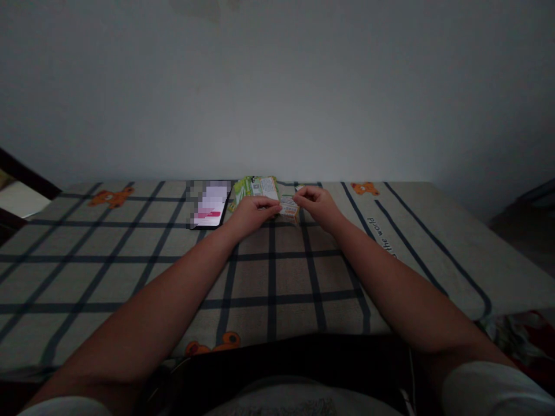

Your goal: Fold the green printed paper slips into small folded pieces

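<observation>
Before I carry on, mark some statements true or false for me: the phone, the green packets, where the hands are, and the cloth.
1. The phone lies to the left of the green packets. True.
2. The phone's screen is dark. False: it is lit.
3. A small packet is between the fingertips of the left hand and the right hand. True.
4. The hands are at opposite ends of the table. False: they are close together, near its middle.
5. The tablecloth is plain. False: it has dark lines and orange bears.
</observation>
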The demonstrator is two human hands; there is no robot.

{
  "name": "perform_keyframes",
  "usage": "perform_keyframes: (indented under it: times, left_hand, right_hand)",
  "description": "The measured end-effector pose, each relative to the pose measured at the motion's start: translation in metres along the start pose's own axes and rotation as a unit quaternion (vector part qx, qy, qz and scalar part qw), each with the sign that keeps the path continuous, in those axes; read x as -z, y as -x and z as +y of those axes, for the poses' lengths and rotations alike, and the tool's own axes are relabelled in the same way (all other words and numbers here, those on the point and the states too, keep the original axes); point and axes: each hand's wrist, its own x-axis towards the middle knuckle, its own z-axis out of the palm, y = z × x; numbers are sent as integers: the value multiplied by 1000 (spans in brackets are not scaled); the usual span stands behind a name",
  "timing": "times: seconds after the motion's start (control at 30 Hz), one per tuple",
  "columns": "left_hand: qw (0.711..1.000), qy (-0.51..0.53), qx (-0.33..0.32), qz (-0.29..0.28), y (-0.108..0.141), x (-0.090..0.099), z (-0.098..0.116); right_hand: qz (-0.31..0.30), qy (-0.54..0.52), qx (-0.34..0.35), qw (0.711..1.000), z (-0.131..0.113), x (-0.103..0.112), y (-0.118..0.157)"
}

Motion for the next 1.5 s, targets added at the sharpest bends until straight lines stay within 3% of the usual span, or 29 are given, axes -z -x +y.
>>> perform_keyframes:
  times: [0.27, 0.33, 0.47, 0.53, 0.6, 0.73, 0.93, 1.13, 1.4, 1.5]
  left_hand:
    - [999, -18, -44, 20, 2, -2, 8]
    - [999, 9, -18, 45, 3, -2, 9]
    - [983, 122, 43, 133, -1, -3, 6]
    - [968, 191, 61, 150, -3, -5, 4]
    - [958, 239, 76, 140, -4, -7, 3]
    - [952, 275, 91, 104, -2, -11, 5]
    - [964, 242, 74, 87, 1, -11, 6]
    - [970, 226, 53, 74, 3, -14, 4]
    - [977, 206, 20, 60, 1, -12, 2]
    - [980, 193, 1, 47, 3, -12, 3]
  right_hand:
    - [-53, 95, 71, 992, -7, -4, 5]
    - [-22, 70, 83, 994, -6, -4, 4]
    - [113, 20, 50, 992, 1, -1, -2]
    - [110, 11, 15, 994, 5, 0, -3]
    - [70, 28, 14, 997, 6, -1, -3]
    - [32, 82, 100, 991, 1, -7, 4]
    - [-42, 168, 185, 967, -3, -7, 7]
    - [-6, 195, 208, 959, -2, -4, 5]
    - [-16, 191, 280, 941, -5, -6, 6]
    - [-16, 187, 278, 942, -3, -6, 5]
